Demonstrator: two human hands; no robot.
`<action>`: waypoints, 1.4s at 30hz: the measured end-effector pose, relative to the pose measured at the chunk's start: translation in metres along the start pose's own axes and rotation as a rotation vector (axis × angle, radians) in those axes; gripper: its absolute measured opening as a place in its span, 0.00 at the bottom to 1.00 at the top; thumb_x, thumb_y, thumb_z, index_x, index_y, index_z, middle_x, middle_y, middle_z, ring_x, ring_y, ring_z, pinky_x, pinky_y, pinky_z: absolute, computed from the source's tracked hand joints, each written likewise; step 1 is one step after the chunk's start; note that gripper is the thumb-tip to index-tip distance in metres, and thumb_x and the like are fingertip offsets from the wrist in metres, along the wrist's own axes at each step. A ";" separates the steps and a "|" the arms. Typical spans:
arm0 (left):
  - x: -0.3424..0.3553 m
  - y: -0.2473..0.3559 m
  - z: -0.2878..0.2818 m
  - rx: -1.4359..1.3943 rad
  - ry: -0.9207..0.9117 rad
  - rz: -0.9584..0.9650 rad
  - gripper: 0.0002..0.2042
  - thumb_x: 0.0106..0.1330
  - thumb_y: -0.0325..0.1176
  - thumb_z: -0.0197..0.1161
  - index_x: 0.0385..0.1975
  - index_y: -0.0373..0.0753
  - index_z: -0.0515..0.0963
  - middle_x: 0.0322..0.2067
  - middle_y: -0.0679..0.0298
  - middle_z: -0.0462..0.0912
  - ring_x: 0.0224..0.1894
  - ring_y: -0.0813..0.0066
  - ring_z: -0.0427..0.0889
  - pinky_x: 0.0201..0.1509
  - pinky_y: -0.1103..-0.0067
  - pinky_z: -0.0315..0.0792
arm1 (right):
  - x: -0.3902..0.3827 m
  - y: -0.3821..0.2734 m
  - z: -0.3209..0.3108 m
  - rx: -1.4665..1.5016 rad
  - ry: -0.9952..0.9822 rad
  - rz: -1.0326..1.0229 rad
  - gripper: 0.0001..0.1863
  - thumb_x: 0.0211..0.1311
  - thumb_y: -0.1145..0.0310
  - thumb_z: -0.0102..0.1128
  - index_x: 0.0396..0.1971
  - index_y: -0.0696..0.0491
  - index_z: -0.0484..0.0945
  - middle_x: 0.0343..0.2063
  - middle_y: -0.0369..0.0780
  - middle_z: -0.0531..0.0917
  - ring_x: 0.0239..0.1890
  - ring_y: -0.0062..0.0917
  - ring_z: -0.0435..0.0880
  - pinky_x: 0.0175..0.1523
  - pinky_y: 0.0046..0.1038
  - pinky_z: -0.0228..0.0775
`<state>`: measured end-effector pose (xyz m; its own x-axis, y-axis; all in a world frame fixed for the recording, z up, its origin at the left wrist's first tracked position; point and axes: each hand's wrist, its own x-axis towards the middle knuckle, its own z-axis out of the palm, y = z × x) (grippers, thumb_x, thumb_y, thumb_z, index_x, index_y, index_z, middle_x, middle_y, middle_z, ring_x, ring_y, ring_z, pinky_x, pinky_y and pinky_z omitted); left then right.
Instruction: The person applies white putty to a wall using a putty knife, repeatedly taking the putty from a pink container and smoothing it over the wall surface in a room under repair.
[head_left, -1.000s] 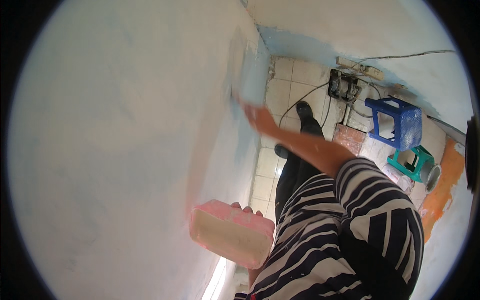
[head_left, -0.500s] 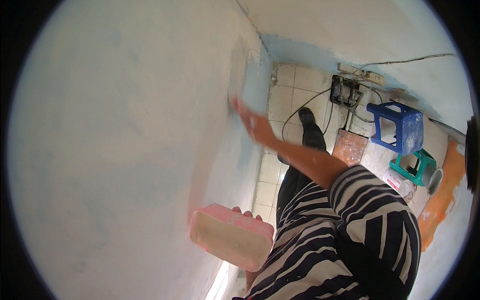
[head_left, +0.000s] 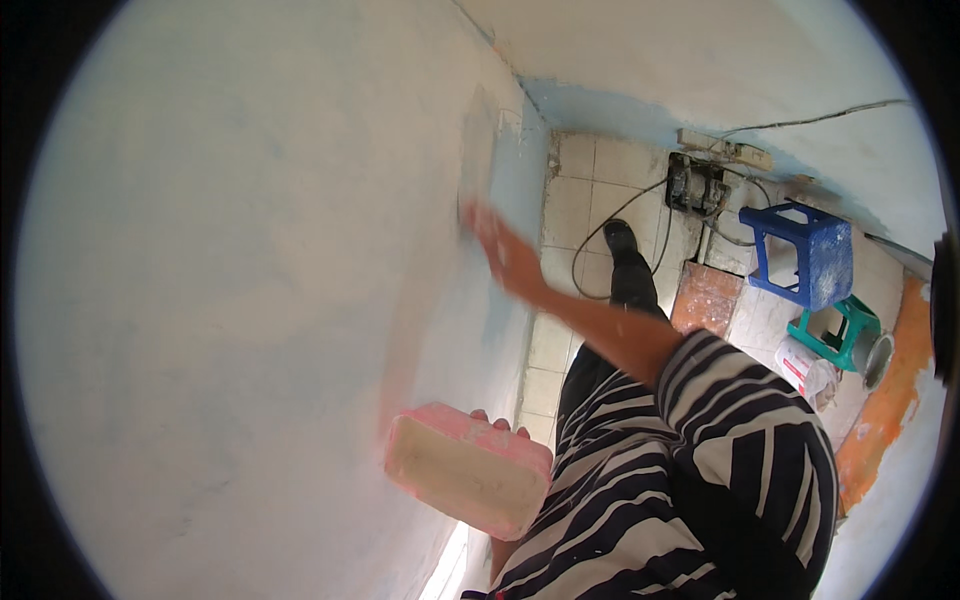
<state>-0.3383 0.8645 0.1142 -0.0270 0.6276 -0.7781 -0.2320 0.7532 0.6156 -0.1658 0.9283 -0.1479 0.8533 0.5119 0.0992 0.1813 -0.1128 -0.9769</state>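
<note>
Curled fingers of the left hand (head_left: 501,424) hold a pink tray (head_left: 462,424) by its long side, in front of the lower edge of the wall (head_left: 250,250). Blur hides the grip of the right hand (head_left: 502,252); whether it holds anything I cannot tell. Only one black shoe (head_left: 620,237) shows; a second ago both did. Pale paste (head_left: 465,482) lies in the tray. The right forearm (head_left: 610,325) reaches out, hand at the wall.
</note>
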 end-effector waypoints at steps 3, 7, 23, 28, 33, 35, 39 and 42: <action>-0.007 0.006 -0.046 -0.178 -0.463 0.015 0.30 0.68 0.51 0.54 0.65 0.45 0.58 0.59 0.57 0.67 0.58 0.52 0.71 0.66 0.50 0.62 | -0.106 0.003 -0.018 -0.026 -0.571 0.117 0.22 0.72 0.68 0.42 0.64 0.46 0.66 0.64 0.45 0.67 0.69 0.41 0.59 0.71 0.37 0.54; 0.003 0.003 -0.058 -0.247 -0.515 0.029 0.31 0.67 0.51 0.55 0.66 0.46 0.57 0.60 0.57 0.66 0.58 0.52 0.71 0.67 0.50 0.61 | 0.016 0.053 -0.031 -0.131 -0.069 0.380 0.19 0.72 0.58 0.43 0.38 0.58 0.77 0.29 0.54 0.81 0.32 0.48 0.81 0.39 0.44 0.71; 0.050 0.017 -0.072 -0.352 -1.229 -0.169 0.36 0.62 0.57 0.54 0.67 0.45 0.58 0.63 0.61 0.64 0.61 0.58 0.67 0.66 0.52 0.59 | -0.129 -0.018 -0.109 0.099 0.082 0.108 0.13 0.70 0.65 0.49 0.47 0.56 0.73 0.39 0.38 0.80 0.37 0.21 0.76 0.45 0.27 0.70; 0.058 0.008 -0.055 -0.357 -1.220 -0.102 0.41 0.55 0.66 0.54 0.63 0.42 0.63 0.61 0.56 0.66 0.59 0.52 0.70 0.62 0.51 0.65 | -0.090 -0.253 -0.234 0.307 0.250 -0.066 0.19 0.67 0.76 0.52 0.57 0.59 0.68 0.42 0.35 0.78 0.40 0.14 0.75 0.46 0.16 0.69; -0.009 0.005 -0.007 -0.491 -1.391 -0.204 0.34 0.63 0.61 0.46 0.62 0.41 0.63 0.57 0.57 0.71 0.57 0.56 0.73 0.59 0.58 0.69 | -0.133 -0.393 -0.238 -0.089 0.115 -0.268 0.22 0.63 0.77 0.52 0.59 0.56 0.68 0.38 0.39 0.80 0.33 0.22 0.81 0.36 0.25 0.71; -0.018 0.009 0.006 -0.351 -1.308 -0.097 0.32 0.67 0.59 0.40 0.63 0.42 0.62 0.56 0.59 0.72 0.56 0.61 0.74 0.58 0.64 0.71 | -0.121 -0.431 -0.231 -0.267 -0.030 -0.267 0.23 0.62 0.78 0.52 0.59 0.55 0.68 0.31 0.41 0.81 0.30 0.22 0.81 0.36 0.25 0.71; -0.032 0.005 0.021 -0.131 -1.210 0.403 0.29 0.67 0.54 0.46 0.61 0.39 0.63 0.53 0.59 0.74 0.54 0.62 0.75 0.55 0.66 0.71 | -0.088 -0.446 -0.211 -0.576 -0.286 -0.365 0.23 0.56 0.77 0.55 0.54 0.55 0.70 0.22 0.51 0.79 0.25 0.39 0.83 0.33 0.34 0.73; -0.036 -0.002 0.028 -0.034 -1.114 0.657 0.28 0.67 0.51 0.50 0.60 0.37 0.63 0.50 0.59 0.75 0.52 0.63 0.76 0.53 0.68 0.71 | -0.069 -0.448 -0.198 -0.850 -0.405 -0.294 0.21 0.52 0.73 0.56 0.50 0.54 0.70 0.27 0.48 0.82 0.31 0.44 0.83 0.35 0.41 0.74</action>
<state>-0.3091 0.8459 0.1440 0.6713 0.7138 0.1997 -0.5091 0.2482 0.8242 -0.2087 0.7748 0.3206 0.5151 0.8525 0.0895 0.7856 -0.4278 -0.4470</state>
